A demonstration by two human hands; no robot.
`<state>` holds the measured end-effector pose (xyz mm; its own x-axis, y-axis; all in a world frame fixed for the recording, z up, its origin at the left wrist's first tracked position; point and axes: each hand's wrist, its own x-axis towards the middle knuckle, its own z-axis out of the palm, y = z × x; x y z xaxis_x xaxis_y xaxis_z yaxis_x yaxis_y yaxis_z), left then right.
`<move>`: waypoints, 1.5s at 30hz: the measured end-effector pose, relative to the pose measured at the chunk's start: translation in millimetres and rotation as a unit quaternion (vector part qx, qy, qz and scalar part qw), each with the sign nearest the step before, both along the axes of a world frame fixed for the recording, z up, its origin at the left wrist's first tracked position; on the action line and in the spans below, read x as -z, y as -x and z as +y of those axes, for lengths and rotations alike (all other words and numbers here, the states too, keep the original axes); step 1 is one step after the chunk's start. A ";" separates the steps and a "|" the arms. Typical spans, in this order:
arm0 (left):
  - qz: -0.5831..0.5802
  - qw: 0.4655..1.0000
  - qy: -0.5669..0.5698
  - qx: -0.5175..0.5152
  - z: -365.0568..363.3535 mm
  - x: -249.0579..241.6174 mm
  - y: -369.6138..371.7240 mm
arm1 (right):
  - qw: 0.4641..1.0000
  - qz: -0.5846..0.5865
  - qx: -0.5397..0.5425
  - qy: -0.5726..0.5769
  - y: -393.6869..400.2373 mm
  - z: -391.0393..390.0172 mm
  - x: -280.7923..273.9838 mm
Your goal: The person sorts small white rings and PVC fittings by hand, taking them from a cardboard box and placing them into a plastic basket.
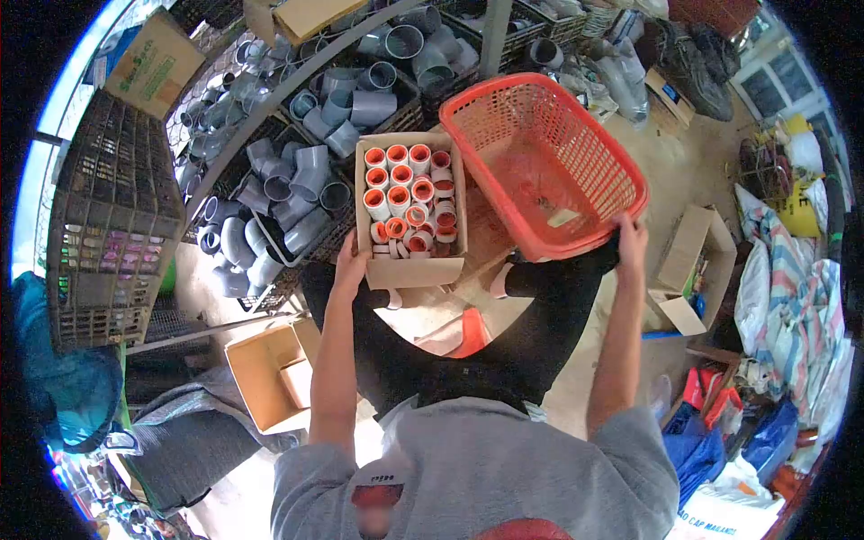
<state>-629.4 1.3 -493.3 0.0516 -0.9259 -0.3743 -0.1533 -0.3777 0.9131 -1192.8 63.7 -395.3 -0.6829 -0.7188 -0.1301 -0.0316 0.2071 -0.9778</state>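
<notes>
A cardboard box (414, 273) filled with white and orange pipe fittings (399, 195) stands in front of my knees. My left hand (351, 263) holds the box at its near left corner. To the right, a red plastic basket (540, 171) sits tilted beside the box, with a small pale scrap (563, 218) on its bottom. My right hand (632, 238) grips the basket's rim at the near right corner. Some fittings stand upright in rows in the box; others lie loose at its near end.
Crates of grey pipe fittings (310, 171) fill the left and far side. An open cardboard box (261, 378) lies at the lower left, another (688, 261) at the right. A tall crate (99, 270) stands far left; striped sacks (778, 297) lie far right.
</notes>
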 end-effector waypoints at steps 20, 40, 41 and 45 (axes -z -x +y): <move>0.134 0.962 -0.008 -0.237 66.6 -6.1 40.3 | 0.985 -0.114 0.075 0.104 -112.2 31.1 54.0; -0.439 0.868 0.206 -0.106 32.6 -70.3 80.1 | 0.918 -0.391 0.034 -0.059 -144.1 106.9 -10.5; -0.438 0.869 0.208 -0.104 23.1 -62.7 78.7 | 0.905 -0.422 0.014 -0.047 -147.9 112.7 -13.7; -0.470 0.851 0.232 0.017 -8.3 -38.1 84.2 | 0.896 -0.440 -0.043 -0.041 -168.7 120.0 -25.3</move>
